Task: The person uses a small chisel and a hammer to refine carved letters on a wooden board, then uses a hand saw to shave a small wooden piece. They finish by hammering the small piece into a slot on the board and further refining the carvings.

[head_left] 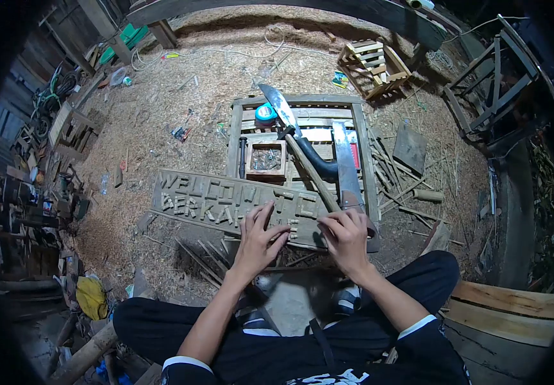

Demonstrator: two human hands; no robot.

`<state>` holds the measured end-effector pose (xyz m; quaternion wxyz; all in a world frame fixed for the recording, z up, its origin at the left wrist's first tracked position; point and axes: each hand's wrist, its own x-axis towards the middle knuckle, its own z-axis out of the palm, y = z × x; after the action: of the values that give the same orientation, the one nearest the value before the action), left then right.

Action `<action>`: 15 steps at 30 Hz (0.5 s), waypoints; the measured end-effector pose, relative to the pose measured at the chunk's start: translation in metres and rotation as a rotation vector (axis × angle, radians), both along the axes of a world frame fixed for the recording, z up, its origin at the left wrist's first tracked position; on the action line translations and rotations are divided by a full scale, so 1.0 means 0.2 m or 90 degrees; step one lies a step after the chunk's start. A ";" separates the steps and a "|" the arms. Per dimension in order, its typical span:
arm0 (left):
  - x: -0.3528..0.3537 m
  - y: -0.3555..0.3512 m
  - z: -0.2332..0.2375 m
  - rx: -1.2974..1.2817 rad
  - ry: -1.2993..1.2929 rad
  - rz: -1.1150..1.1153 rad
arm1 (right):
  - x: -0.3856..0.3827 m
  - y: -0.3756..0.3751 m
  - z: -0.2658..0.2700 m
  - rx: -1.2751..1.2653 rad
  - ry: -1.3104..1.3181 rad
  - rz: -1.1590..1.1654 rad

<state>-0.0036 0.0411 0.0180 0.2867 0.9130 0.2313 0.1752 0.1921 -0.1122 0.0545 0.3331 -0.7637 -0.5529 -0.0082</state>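
A long wooden board [216, 181] lies across the near part of a slatted wooden frame [361, 138]. Raised letters made of small wood pieces stand on it in two rows. My left hand [261, 240] rests over the lower row, thumb and forefinger apart near small pieces at its right part. At the board's right end is my right hand [346, 240], its fingers bent together; whatever is between the fingertips is too small to make out. A hammer [315, 176] lies just beyond the right hand, beside a hand saw [346, 160].
Beyond the board lie a machete [280, 106], a tape measure [265, 114] and a box of nails [267, 159]. Bamboo sticks [405, 170] and a dark plate [410, 149] are on the right. A wooden crate [374, 67] stands farther back on ground strewn with shavings.
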 end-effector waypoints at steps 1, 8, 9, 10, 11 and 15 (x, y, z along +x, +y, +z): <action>0.01 0.00 0.00 0.000 -0.005 0.005 | 0.01 0.00 0.00 0.003 -0.020 -0.005; 0.09 -0.01 0.01 0.062 -0.033 -0.009 | 0.08 0.02 -0.02 0.021 0.017 -0.062; 0.09 -0.02 0.01 0.066 -0.025 -0.016 | 0.08 0.03 -0.03 0.022 0.015 -0.062; 0.10 -0.02 0.01 0.071 -0.016 -0.023 | 0.09 0.03 -0.03 0.020 0.025 -0.058; 0.11 -0.02 0.01 0.072 -0.017 -0.023 | 0.09 0.03 -0.04 0.017 0.036 -0.056; 0.12 -0.02 0.01 0.046 -0.014 0.017 | 0.08 0.02 -0.04 -0.005 0.044 -0.048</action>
<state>0.0196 0.0372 0.0192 0.2533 0.9178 0.2336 0.1971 0.2081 -0.1090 0.0459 0.3482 -0.7852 -0.5120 0.0080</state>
